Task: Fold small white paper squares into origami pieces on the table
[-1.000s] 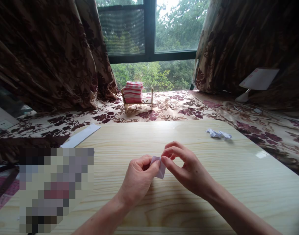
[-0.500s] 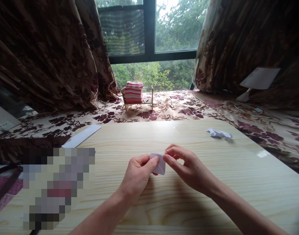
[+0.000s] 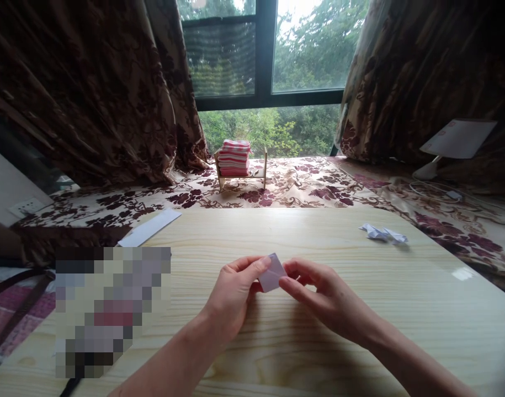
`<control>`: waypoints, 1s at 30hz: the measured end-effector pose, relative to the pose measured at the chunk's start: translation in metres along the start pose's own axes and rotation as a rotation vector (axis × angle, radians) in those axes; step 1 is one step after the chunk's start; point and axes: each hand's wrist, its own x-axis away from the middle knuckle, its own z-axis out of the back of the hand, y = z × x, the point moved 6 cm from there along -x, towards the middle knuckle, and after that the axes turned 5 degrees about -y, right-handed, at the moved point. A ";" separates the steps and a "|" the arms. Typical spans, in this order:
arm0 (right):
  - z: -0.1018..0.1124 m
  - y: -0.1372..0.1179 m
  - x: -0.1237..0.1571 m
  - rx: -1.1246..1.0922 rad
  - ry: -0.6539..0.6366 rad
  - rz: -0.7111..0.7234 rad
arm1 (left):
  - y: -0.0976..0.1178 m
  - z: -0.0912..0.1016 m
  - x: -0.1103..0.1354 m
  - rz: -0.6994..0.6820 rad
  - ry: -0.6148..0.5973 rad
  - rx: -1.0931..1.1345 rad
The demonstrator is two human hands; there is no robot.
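Observation:
A small folded square of white paper [image 3: 272,273] is held above the table, tilted so that one corner points up. My left hand [image 3: 235,292] pinches its left side, thumb on top and fingers beneath. At its right corner, the thumb and forefinger of my right hand [image 3: 318,286] close on the edge. Fingertips behind the paper are partly hidden. Folded white paper pieces [image 3: 383,234] lie at the table's right rear.
The light wood-grain table [image 3: 219,231] carries a white paper strip [image 3: 150,227] at the back left and a pixelated object [image 3: 111,309] on the left. Beyond it stand a small wooden rack [image 3: 264,171] with striped cloths [image 3: 234,158] and a white lamp [image 3: 459,139].
The paper square has turned, one corner now pointing up. My right hand has shifted down to its right corner. The whole view has swung slightly left.

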 end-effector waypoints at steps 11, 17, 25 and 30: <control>0.002 -0.007 0.003 0.162 0.166 0.172 | -0.002 -0.002 0.001 0.105 -0.061 0.121; 0.000 -0.005 0.001 -0.011 0.091 0.085 | -0.003 -0.001 0.000 0.097 -0.056 0.111; 0.001 0.001 -0.001 -0.215 0.076 0.000 | -0.001 -0.003 0.000 0.082 -0.063 0.103; 0.004 0.006 -0.001 -0.270 0.110 -0.061 | -0.001 -0.003 0.001 0.062 -0.092 0.067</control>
